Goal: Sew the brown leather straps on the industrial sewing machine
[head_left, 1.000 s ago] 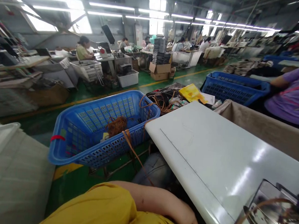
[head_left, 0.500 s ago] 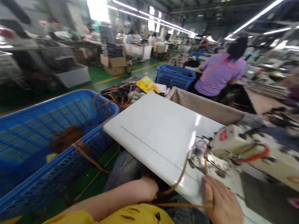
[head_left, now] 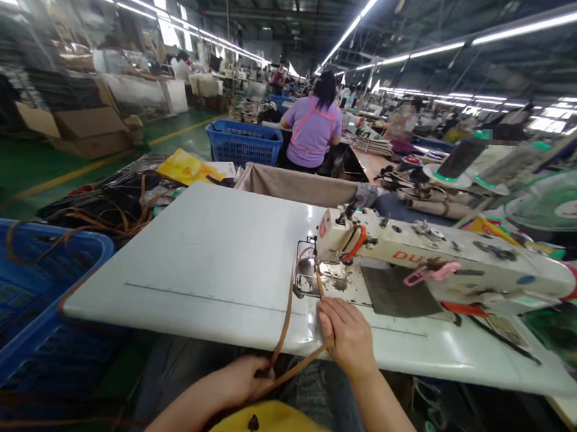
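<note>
A white table (head_left: 208, 263) is set in a long workshop lit by ceiling strip lights, a sewing machine (head_left: 431, 252) mounted on its right part. A brown strap (head_left: 288, 306) is looped from the machine's needle over the table's near edge. It is pinched by the right hand (head_left: 347, 332) on the table and gripped below the edge by the closed left hand (head_left: 241, 378). A blue basket (head_left: 27, 305) at left is draped with more straps; its contents cannot be made out. A second blue basket (head_left: 244, 143) stands farther off, beside a seated person (head_left: 315, 124).

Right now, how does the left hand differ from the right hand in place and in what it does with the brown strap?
The left hand is below the white table edge, closed around the brown strap. The right hand rests on the table top, near the sewing machine, pressing the strap with its fingers. Both hands touch the same strap.
</note>
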Demonstrator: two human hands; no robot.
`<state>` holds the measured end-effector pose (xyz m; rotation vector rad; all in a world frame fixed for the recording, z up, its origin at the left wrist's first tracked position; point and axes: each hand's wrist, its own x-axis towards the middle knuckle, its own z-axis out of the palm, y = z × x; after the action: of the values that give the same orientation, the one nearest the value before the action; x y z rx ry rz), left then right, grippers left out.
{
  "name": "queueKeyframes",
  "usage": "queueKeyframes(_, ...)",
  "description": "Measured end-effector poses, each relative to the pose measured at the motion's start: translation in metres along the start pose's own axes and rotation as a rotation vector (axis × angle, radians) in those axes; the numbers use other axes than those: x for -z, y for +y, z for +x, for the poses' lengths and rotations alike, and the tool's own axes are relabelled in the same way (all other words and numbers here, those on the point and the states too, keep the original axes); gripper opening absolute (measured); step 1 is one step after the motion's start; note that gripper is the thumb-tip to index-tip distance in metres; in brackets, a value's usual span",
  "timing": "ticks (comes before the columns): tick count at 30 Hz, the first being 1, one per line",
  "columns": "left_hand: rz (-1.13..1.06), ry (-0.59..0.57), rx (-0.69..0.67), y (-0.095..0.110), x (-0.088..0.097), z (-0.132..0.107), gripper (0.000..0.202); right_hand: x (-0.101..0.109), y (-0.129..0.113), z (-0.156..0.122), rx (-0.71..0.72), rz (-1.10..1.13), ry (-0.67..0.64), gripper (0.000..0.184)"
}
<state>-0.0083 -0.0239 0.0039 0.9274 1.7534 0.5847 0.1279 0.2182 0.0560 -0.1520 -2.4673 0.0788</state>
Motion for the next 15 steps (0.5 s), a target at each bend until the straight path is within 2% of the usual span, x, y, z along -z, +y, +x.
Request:
queueKeyframes(2, -0.139, 0.000, -0.088, 0.003, 0.002, -0.003, 0.042, 0.000, -0.001, 0.001, -0.010, 0.011, -0.007, 0.027)
queueKeyframes(4, -0.170, 0.011, -0.101, 0.001, 0.001, -0.001, 0.042, 0.001, -0.002, 0.002, -0.025, 0.023, -0.010, 0.027)
queueKeyframes(9, 0.115, 0.009, 0.052, -0.023, -0.012, 0.015, 0.031, 0.005, -0.005, 0.001, -0.049, 0.028, 0.008, 0.030)
queueKeyframes(12, 0.065, -0.023, -0.013, -0.029, -0.012, 0.018, 0.042, 0.006, -0.007, -0.001, -0.065, 0.015, 0.008, 0.032)
queueKeyframes(15, 0.050, -0.107, -0.099, -0.026, -0.002, 0.018, 0.050, 0.003, -0.005, -0.003, -0.062, -0.009, -0.012, 0.034)
